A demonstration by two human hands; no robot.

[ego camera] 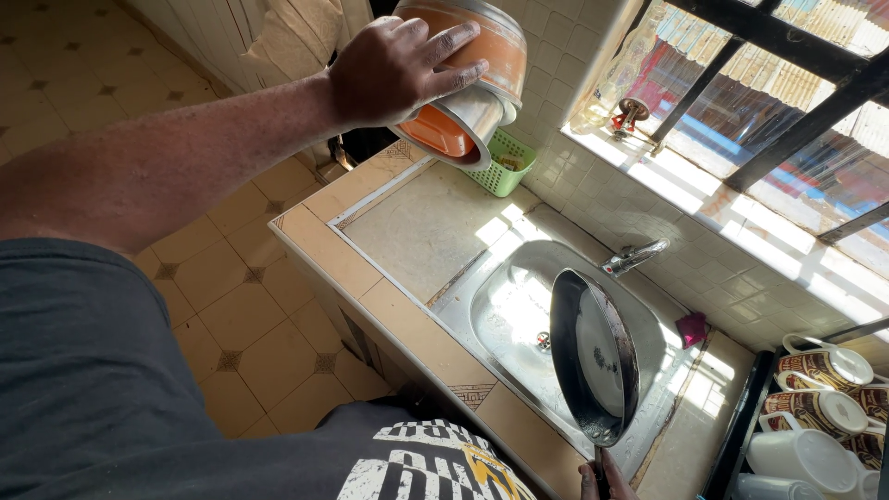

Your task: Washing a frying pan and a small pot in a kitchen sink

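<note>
Hard daylight through the barred window (778, 120) glares off the sink (519, 306); wide-angle edges bend, floor shadowed.

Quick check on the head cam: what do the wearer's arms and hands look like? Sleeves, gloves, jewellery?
Both hands are bare, no gloves. The left hand and its forearm are uncovered, with no watch, ring or bracelet in view. Only a sliver of the right hand shows at the bottom edge. The person wears a dark T-shirt with a white and yellow print.
</note>
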